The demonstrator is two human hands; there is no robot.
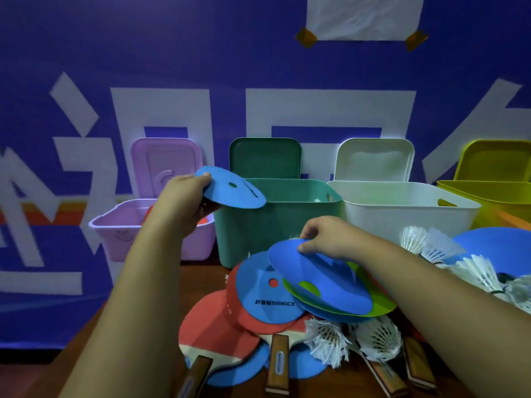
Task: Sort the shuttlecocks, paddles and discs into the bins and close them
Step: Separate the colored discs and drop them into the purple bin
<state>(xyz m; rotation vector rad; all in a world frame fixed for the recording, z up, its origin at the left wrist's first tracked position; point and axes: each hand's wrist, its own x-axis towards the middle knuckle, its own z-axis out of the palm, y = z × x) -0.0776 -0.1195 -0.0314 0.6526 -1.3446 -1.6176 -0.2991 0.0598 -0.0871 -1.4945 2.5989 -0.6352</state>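
Plastic green bin (275,222) and pink bin (115,237) stand open at far left, disc pile (267,297) near; risk: raised left hand (184,203), gripping a blue disc (230,192) by its rim above both bins, may drop it astray, while palm-down right hand (324,239) pinches the top disc (330,285) and may drag neighbours.

Four bins (275,225), four lids (264,158), four paddle handles (277,363), at least seven discs (270,297), at least six shuttlecocks (379,337).

Only one view is given, taken from the head and faced forward and down. The left hand (184,202) and right hand (324,239) are seen very near. Beyond the fingers the bins (258,234) and wall (258,53) are shown; under the fingers, the discs (270,291) on the table (201,274).
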